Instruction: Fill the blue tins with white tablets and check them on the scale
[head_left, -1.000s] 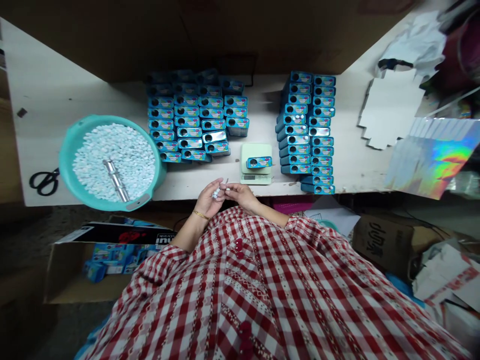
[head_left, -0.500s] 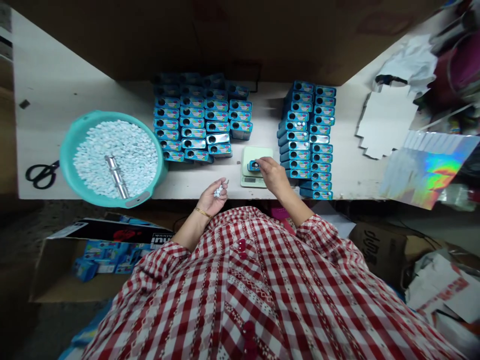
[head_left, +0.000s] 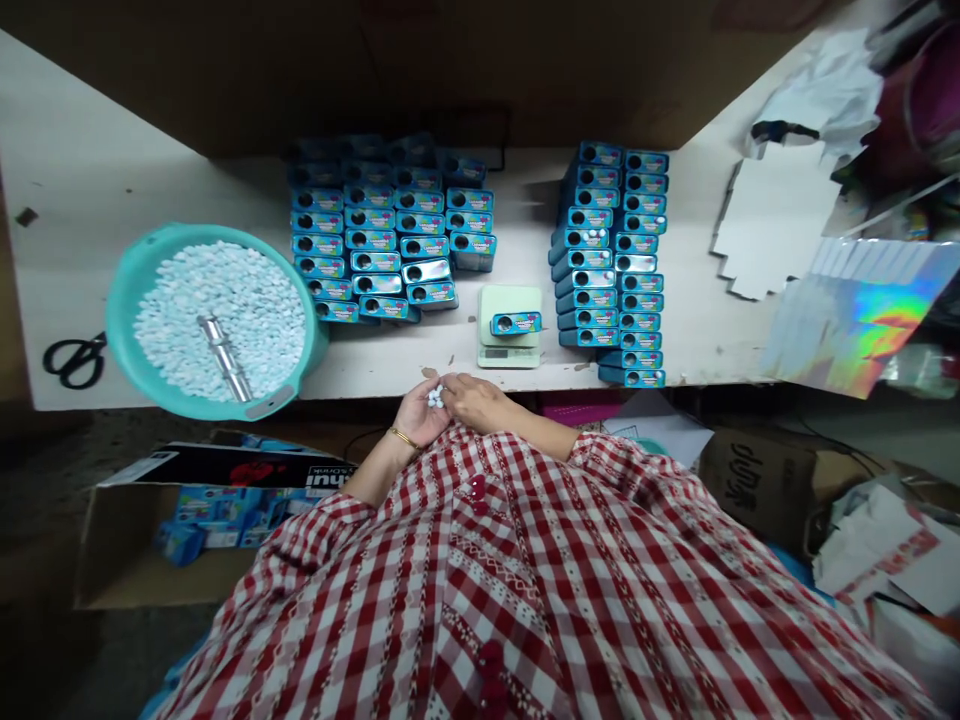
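Note:
Small white candies [head_left: 436, 398] rest in my left hand [head_left: 421, 414], its fingers curled around them near the table's front edge. My right hand [head_left: 474, 402] is beside it, fingertips together at the candies; whether it pinches one is hidden. Just beyond my hands, a blue candy tin [head_left: 516, 324] with a dark round opening lies on a pale green digital scale [head_left: 510, 356]. To the left, a turquoise basin [head_left: 319, 340] holds a heap of white candies [head_left: 176, 330] with a shiny metal cylinder [head_left: 225, 358] lying on top.
Blue tins [head_left: 375, 240] stand in rows behind the basin's right side, and two more columns of tins [head_left: 592, 280] stand right of the scale. Scissors [head_left: 75, 362] lie far left. A large cardboard box [head_left: 450, 80] blocks the back. An open carton [head_left: 127, 540] sits below the table.
My right hand has left the tin on the scale and come back to the candies in my left hand. The tin stays on the scale. The view has shifted slightly.

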